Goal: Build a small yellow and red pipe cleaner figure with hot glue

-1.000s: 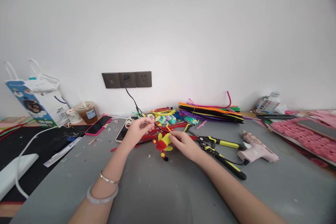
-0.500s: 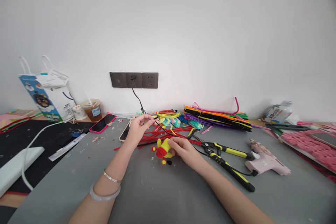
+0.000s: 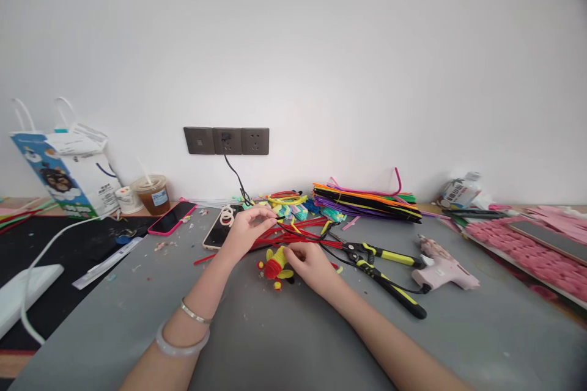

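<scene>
My right hand (image 3: 312, 266) has its thumb and fingers closed on a small yellow and red pipe-cleaner figure (image 3: 274, 264). The figure has a red band, yellow loops, little red and yellow balls and a dark part underneath; my fingers cover its right side. Up and to the left, the fingertips of my left hand (image 3: 247, 231) are pinched together. A small dark bit shows at those fingertips, near the black cord, too small to name. Red pipe cleaners (image 3: 298, 235) lie just behind both hands.
Yellow-and-black pliers (image 3: 385, 281) and a pink glue gun (image 3: 444, 269) lie to the right. Bundled pipe cleaners (image 3: 367, 203) rest by the wall. Phones (image 3: 172, 220), an iced drink cup (image 3: 153, 195) and a paper bag (image 3: 68, 174) stand left.
The view has turned slightly right, so things sit further left in it. The figure stays in my right hand, turned a little; my left fingers stay pinched.
</scene>
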`<move>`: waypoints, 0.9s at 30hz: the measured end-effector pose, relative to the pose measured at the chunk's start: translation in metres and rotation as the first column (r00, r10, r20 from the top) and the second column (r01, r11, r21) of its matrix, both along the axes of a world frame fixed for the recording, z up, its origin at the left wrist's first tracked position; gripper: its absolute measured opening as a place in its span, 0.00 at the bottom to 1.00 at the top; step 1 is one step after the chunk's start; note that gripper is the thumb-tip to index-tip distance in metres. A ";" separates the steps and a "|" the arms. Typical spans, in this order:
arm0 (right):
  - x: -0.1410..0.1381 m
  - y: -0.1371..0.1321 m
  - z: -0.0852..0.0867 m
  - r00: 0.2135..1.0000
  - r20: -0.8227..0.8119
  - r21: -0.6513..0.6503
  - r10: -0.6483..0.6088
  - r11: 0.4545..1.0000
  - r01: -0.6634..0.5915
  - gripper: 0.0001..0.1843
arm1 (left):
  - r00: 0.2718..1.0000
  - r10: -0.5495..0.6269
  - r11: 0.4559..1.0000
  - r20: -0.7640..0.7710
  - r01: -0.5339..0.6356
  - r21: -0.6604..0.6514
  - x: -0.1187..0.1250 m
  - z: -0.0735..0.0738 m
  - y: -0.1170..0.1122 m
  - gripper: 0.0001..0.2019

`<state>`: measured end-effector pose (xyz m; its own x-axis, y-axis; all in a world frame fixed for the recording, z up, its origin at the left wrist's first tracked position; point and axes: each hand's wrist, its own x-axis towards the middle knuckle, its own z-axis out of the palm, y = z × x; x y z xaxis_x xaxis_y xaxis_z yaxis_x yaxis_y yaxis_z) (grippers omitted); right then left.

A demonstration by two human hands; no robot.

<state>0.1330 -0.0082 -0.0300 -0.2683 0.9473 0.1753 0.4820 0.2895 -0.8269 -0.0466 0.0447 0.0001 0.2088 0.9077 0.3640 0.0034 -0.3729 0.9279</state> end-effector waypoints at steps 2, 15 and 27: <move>0.000 0.000 0.000 1.000 0.003 0.004 -0.003 1.000 0.003 0.22 | 1.000 -0.012 1.000 0.000 0.012 0.005 0.001 0.000 0.000 0.11; 0.006 0.009 -0.001 0.930 -0.363 -0.262 -0.053 0.964 -0.047 0.23 | 1.000 0.028 0.999 -0.005 -0.028 -0.044 0.002 -0.001 -0.002 0.11; 0.036 0.020 0.014 0.674 -0.737 -0.443 -0.044 0.785 -0.434 0.21 | 0.988 0.140 0.983 0.058 -0.132 -0.129 0.001 0.003 -0.001 0.16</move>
